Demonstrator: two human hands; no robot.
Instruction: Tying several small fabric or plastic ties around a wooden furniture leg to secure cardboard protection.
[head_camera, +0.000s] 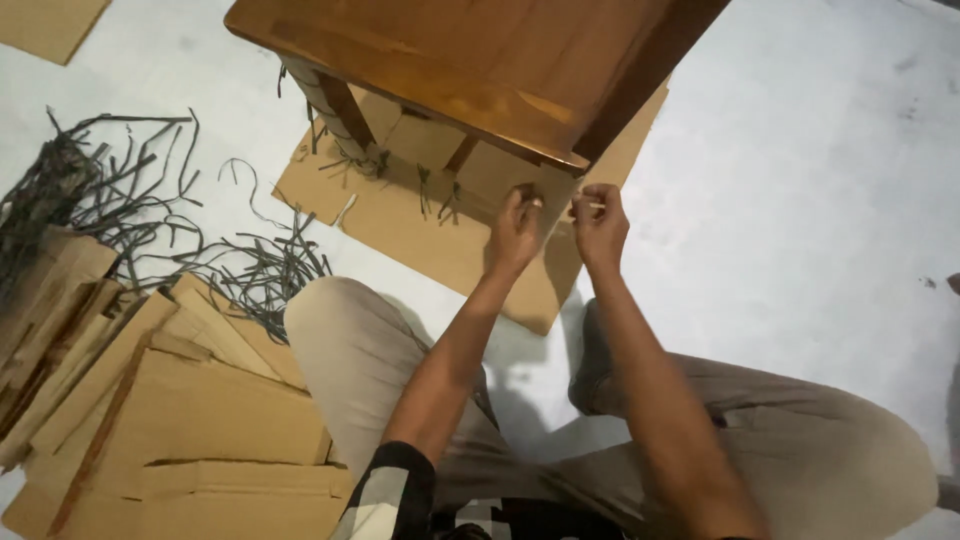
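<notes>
**Both hands at the corner of a wrapped table**

Left hand (514, 232) and right hand (600, 222) sit close together, fingers curled, each pinching something small and thin; what exactly, I cannot tell. They meet at the near corner of the glossy brown wooden table (480, 70), where a flat tan cardboard sheet (450, 245) covers its leg, probably pulled snug there as padding. Dark grey strap ends (440, 200) stick out of the sheet. Person sits cross-legged in beige trousers (350, 370) on the pale grey floor (800, 200). Further left: loose tangle of dark plastic strapping strips (130, 210), then a stack of flattened brown cardboard pieces (200, 420).
</notes>
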